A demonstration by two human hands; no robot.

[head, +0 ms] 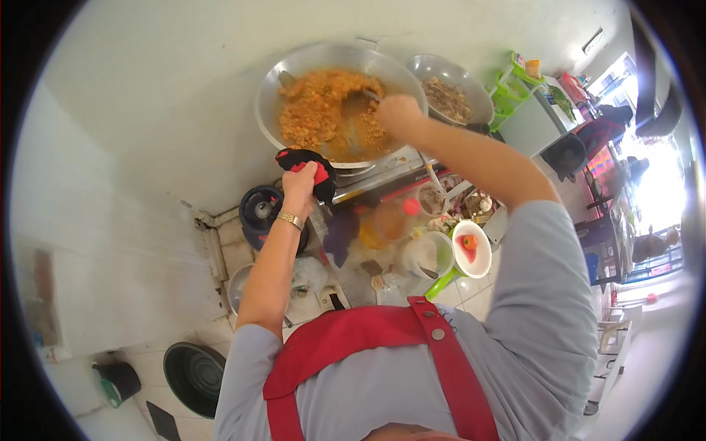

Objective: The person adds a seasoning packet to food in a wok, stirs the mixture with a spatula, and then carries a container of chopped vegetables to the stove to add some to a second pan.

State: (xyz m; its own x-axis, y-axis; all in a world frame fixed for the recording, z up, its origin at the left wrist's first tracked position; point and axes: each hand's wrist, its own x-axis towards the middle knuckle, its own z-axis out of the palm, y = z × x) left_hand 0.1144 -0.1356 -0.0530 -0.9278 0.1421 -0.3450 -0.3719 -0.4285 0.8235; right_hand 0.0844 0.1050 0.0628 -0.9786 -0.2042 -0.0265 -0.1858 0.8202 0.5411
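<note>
A large metal pan (267, 105) stands on a stove, with orange-brown chopped food (314, 110) and liquid in it. My right hand (398, 117) is closed on the handle of a metal utensil (372, 95) whose head reaches into the food. At the pan's near rim, my left hand (300, 184) grips a black and red cloth (325, 179) against the edge. Another utensil's tip (287, 80) rests inside the pan at the upper left. To the right, a smaller metal pan (424, 65) holds brownish food pieces (448, 100).
Below the stove (386, 176) are plastic containers (426, 253) and a white bowl (481, 264) with an orange pepper (470, 242). A gas cylinder (262, 209) stands left. A dark basin (194, 380) lies on the floor. A person (598, 132) is at the far right, beyond a green rack (504, 99).
</note>
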